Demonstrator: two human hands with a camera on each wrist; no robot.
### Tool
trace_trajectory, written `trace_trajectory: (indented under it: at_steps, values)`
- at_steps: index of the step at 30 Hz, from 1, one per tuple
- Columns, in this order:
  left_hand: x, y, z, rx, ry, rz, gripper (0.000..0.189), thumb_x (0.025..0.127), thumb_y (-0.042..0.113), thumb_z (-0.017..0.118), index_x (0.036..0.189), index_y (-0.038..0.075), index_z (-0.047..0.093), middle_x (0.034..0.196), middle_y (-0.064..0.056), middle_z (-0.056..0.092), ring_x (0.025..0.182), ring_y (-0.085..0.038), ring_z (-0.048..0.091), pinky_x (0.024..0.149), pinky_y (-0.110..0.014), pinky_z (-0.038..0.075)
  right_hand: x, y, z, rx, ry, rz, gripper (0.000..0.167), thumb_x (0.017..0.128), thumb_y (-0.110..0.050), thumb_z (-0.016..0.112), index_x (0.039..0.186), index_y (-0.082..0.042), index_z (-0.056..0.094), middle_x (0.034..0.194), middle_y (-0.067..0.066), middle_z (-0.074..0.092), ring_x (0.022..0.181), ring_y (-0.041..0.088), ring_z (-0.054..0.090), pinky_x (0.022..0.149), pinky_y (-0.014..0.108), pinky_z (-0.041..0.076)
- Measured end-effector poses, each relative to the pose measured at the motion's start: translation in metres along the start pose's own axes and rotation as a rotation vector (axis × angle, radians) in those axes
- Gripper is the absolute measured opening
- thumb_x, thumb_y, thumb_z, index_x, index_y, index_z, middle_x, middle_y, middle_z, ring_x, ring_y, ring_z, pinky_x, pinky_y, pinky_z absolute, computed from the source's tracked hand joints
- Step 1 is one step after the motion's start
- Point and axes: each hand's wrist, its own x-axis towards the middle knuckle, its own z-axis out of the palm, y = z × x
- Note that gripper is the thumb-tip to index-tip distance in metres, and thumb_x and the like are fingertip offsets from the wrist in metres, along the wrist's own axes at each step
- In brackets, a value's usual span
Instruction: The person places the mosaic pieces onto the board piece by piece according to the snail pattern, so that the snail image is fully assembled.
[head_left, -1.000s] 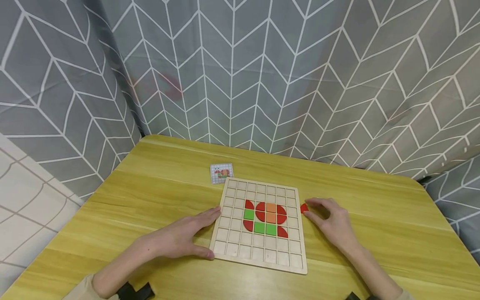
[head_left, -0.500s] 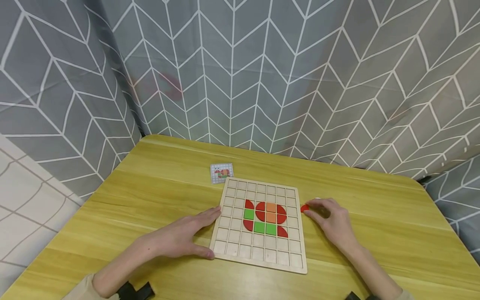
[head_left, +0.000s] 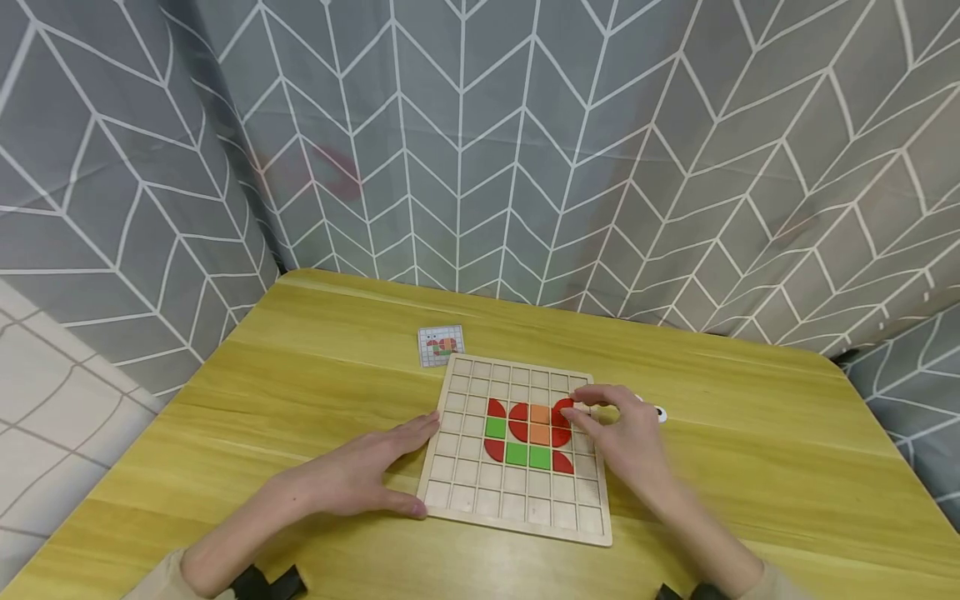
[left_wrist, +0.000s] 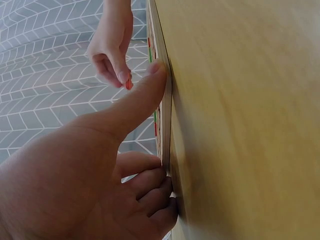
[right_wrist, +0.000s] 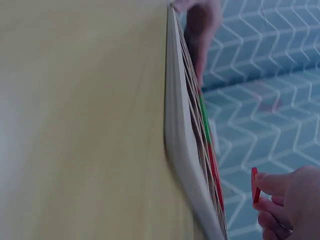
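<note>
In the head view a pale wooden grid board (head_left: pixel 504 498) lies flat on the table. Red rounded pieces, green squares (head_left: pixel 517 454) and orange squares (head_left: pixel 539 434) fill several of its cells. My left hand (head_left: pixel 352 475) touches the board's left side, thumb at the near corner and fingers farther up the edge. Over the right part of the pattern, my right hand (head_left: pixel 626 433) pinches a small red piece (right_wrist: pixel 255 185) between thumb and fingertips. The right wrist view shows that piece on edge, held apart from the board; its exact outline is hard to tell.
A small printed card (head_left: pixel 441 345) with a coloured grid pattern lies beyond the board's far left corner. Right of the board is a white eye-like piece (head_left: pixel 660 413), partly hidden by my right hand. A patterned grey curtain (head_left: pixel 480 150) hangs behind the table (head_left: pixel 337 333).
My right hand has picked the red piece up from beside the board and carried it left over the pattern. The eye-like piece has come into sight. My left hand stays at the board.
</note>
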Motion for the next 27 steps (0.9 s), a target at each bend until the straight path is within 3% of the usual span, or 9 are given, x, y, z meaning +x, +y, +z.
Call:
trace_trajectory:
  at_steps: [9,18,27]
  values:
    - [-0.001,0.000,0.000,-0.006,0.000,0.013,0.106,0.079,0.065,0.071,0.160,0.016,0.022,0.167,-0.005,0.019,0.151,-0.028,0.024,0.119,-0.055,0.028,0.005,-0.029,0.039,0.082,-0.035,-0.091,0.023,0.076,-0.013,0.087,0.096,-0.011,0.076,0.091,0.000,0.074,0.085,0.015,0.069,0.071,0.033,0.060]
    - [0.000,0.001,-0.001,-0.003,-0.005,0.005,0.105,0.080,0.063,0.071,0.161,0.018,0.022,0.167,-0.003,0.019,0.151,-0.027,0.024,0.119,-0.054,0.029,0.010,-0.044,0.066,0.079,-0.032,-0.175,0.023,0.074,-0.014,0.089,0.093,-0.009,0.077,0.084,0.000,0.075,0.077,0.014,0.064,0.063,0.026,0.048]
    - [-0.002,0.001,-0.002,0.009,0.001,0.014,0.105,0.080,0.064,0.071,0.161,0.018,0.022,0.167,-0.003,0.020,0.151,-0.027,0.026,0.118,-0.054,0.030,0.013,-0.055,0.083,0.038,-0.060,-0.192,0.022,0.076,-0.016,0.088,0.093,-0.008,0.077,0.083,0.000,0.073,0.076,0.013,0.060,0.061,0.022,0.049]
